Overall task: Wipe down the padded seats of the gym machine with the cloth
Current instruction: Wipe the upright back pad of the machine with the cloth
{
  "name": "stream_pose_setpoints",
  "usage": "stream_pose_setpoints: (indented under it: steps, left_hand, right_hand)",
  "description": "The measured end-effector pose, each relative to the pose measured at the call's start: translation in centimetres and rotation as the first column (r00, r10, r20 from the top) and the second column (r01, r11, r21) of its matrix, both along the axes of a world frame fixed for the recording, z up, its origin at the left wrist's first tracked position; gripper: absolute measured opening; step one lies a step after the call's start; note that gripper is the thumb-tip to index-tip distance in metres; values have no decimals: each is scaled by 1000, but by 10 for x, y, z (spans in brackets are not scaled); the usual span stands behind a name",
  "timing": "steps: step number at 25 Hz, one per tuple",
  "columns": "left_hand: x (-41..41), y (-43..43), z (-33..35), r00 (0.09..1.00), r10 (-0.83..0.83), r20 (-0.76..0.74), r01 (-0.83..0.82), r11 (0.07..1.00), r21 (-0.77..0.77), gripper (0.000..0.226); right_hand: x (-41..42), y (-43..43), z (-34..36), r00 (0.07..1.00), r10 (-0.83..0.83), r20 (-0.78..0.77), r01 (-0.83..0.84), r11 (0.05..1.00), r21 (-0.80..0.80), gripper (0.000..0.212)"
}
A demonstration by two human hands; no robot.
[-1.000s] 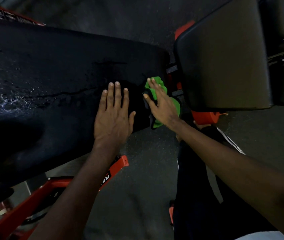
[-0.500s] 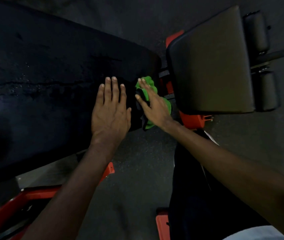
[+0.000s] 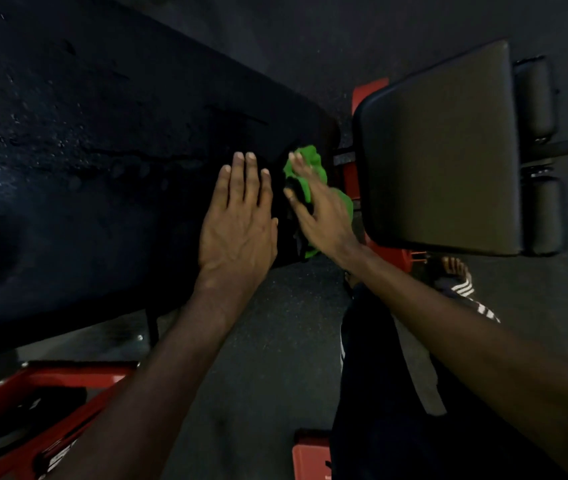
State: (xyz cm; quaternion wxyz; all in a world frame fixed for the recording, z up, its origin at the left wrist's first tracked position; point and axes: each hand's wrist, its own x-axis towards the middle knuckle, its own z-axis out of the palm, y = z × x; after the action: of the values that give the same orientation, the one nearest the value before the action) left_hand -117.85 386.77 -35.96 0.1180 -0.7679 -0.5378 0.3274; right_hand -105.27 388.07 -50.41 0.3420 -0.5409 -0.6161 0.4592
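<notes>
I see my left hand (image 3: 237, 223) lying flat on the long black pad (image 3: 102, 150), fingers straight and together, gripping nothing. My right hand (image 3: 320, 216), fingers spread and straight, presses the green cloth (image 3: 310, 164) onto that pad's end, beside the smaller seat (image 3: 442, 150).

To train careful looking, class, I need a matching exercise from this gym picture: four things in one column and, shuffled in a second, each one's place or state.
Column A
1. crumpled bright green cloth
2. left hand
3. smaller square black padded seat
4. red metal frame rail

Column B
a. lies flat, fingers straight, on the long black padded bench
b. below the long bench, lower left
c. under the right hand, at the bench's end
d. untouched, right of the cloth

Pairs: 1-c, 2-a, 3-d, 4-b
</notes>
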Motion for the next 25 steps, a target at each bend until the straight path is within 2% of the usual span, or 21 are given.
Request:
stream_pose_setpoints:
  steps: [3, 7, 11, 14, 16, 18, 25]
  left_hand:
    - [3, 1, -1, 1000, 11, 16, -12, 1000, 19, 70]
    - [6, 2, -4, 999, 48, 21, -49, 998, 49, 66]
    - [8, 5, -5, 997, 71, 10, -72, 995, 69, 65]
    - [10, 5, -5, 996, 84, -6, -83, 994, 74, 65]
    - [12, 5, -5, 994, 108, -12, -107, 991, 75, 65]
    - [14, 7, -5, 992, 124, -3, -124, 990, 65, 65]
    - [15, 9, -8, 985, 169, 10, -170, 984, 62, 69]
  right_hand:
    - [5, 7, -12, 998, 55, 5, -55, 997, 59, 58]
    - [-1, 59, -20, 999, -18, 43, 17, 999, 35, 55]
    - [-1, 86, -19, 1000, -20, 24, 20, 999, 29, 56]
    - [8, 46, -19, 992, 123, 2, -123, 988, 96, 59]
    - [18, 25, -19, 961, 277, 17, -277, 954, 112, 70]
    - [27, 29, -22, 942, 335, 30, -336, 935, 111, 76]
    - [3, 100, -3, 954, 291, 75, -301, 926, 227, 65]
